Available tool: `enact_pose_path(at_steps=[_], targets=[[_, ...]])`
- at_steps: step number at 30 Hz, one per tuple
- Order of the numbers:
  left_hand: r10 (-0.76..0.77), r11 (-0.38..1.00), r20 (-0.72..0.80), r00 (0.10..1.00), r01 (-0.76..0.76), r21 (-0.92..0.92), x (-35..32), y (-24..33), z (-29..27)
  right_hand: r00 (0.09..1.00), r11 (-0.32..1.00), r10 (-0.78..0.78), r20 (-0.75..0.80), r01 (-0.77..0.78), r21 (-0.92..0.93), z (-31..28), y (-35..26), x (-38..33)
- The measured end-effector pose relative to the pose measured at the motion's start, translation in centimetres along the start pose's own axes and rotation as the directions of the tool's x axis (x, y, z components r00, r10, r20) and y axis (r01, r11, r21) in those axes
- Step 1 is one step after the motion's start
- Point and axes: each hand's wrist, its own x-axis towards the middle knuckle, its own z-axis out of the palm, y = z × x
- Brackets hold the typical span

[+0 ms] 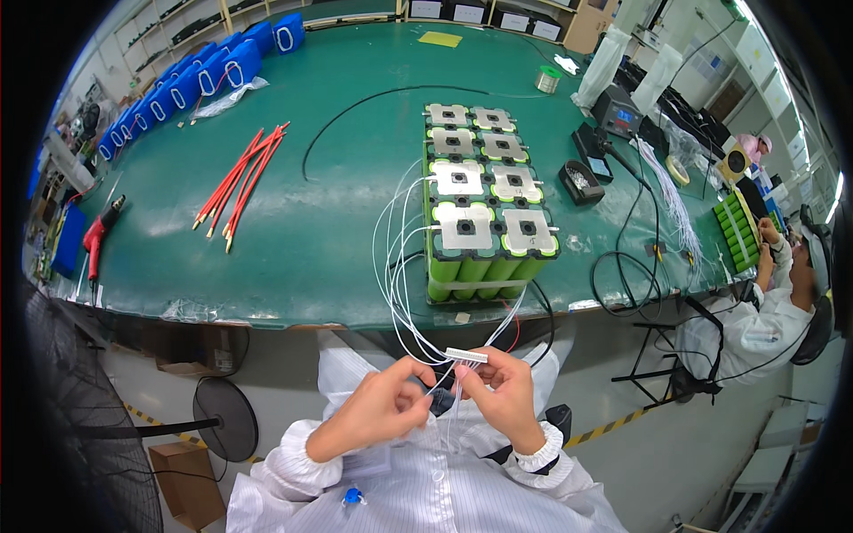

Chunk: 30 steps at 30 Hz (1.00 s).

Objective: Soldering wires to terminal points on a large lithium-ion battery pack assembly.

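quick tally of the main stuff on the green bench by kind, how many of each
Green battery pack: 1
Bundle of red wires: 1
Red hand tool: 1
Solder spool: 1
Yellow sheet: 1
Total: 5

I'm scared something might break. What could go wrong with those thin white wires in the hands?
The thin white wires run from the green battery pack to the white connector pinched by both hands, left hand and right hand. A hard tug might pull a wire loose. The wires loop and cross, so they could tangle. The pack sits near the table edge, so pulling might drag it closer.
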Motion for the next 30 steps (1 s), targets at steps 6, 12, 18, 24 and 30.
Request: enact_pose_path(at_steps=[6, 12, 18, 24, 30], targets=[[0.368, 0.914, 0.095, 0.925, -0.341, -0.220, -6.8, 1.9, -6.5, 0.997, 0.998, 0.008, -0.078, -0.003, 0.065, -1.6, 0.8, 0.5], [0.763, 0.419, 0.007, 0.646, -0.487, -0.767, -6.2, 3.4, -10.4, 0.995, 0.992, 0.086, -0.056, -0.081, 0.093, -1.3, 1.3, 1.2], [0.791, 0.452, -0.245, 0.561, -0.805, -0.385, -1.8, 4.7, -13.8, 0.984, 0.977, 0.175, -0.013, -0.172, 0.130, -0.9, -0.2, 1.8], [0.833, 0.495, -0.344, 0.434, -0.861, 0.113, 3.7, 8.2, -14.0, 0.981, 0.962, 0.194, 0.026, -0.195, 0.193, -1.0, -1.2, 1.3], [0.566, 0.716, 0.040, 0.824, -0.515, 0.470, 3.4, 7.5, -11.0, 0.986, 0.965, 0.167, -0.011, -0.161, 0.205, -0.5, -1.7, 1.0]])
